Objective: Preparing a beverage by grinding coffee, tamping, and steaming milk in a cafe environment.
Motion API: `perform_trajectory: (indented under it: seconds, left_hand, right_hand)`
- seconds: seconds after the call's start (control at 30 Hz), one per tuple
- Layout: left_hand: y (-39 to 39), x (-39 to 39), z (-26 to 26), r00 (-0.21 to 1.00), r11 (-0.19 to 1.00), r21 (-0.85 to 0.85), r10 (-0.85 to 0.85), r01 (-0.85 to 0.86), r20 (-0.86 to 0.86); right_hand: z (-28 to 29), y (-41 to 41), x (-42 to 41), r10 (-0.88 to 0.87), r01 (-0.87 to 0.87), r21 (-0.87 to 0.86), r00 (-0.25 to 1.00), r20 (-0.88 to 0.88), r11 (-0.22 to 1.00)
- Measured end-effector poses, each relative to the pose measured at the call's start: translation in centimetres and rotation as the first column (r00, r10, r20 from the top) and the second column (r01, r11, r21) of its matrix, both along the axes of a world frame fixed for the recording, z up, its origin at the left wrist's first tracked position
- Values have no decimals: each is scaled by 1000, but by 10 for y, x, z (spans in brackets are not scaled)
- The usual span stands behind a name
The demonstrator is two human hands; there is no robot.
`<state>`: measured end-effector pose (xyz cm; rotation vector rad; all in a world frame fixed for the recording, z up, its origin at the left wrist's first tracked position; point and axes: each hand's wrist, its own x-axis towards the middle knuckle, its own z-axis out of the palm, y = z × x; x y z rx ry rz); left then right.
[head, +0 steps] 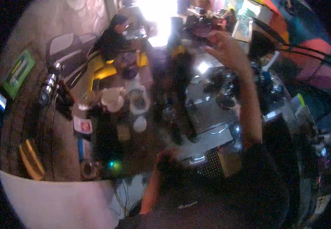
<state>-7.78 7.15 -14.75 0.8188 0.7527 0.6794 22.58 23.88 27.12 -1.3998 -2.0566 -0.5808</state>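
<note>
My right hand [225,48] is raised at the upper right, the arm stretched forward over a shiny grey surface [202,108]. Its thumb and fingers look apart. A dark, blurred thing [202,31] lies at or just beyond the fingertips; I cannot tell whether the hand touches it. Close to my body, my left hand [168,154] is blurred and mostly in shadow, near the front edge of that surface. What it holds, if anything, does not show. Several dark and shiny objects [225,83] crowd the grey surface under my right forearm.
A person [112,40] in dark clothes sits across the table, by a yellow-edged thing [105,73]. To the left stand a pale pitcher-like vessel [112,98], a clear container [139,100], a white rounded object [139,124] and a green package [19,74]. Dark straps [305,50] cross the right.
</note>
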Motion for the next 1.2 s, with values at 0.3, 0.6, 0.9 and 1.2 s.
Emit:
perform_trajectory:
  seconds: [0.3, 0.6, 0.9, 1.2]
  left_hand:
    - [3, -25, 0, 841, 755, -506, 531, -416, 101]
    - [-46, -65, -24, 852, 832, -424, 476, -358, 215]
    - [-84, -83, -77, 906, 967, -237, 180, -92, 383]
    - [-9, -25, -70, 871, 986, -166, 106, -28, 480]
  right_hand:
    - [-200, -129, -216, 358, -545, -512, 833, -423, 664]
    - [-330, -119, -310, 372, -248, -762, 928, -11, 598]
    - [-362, -110, -315, 326, -321, -713, 935, -136, 624]
    - [-144, -120, -218, 360, -522, -206, 775, -520, 828]
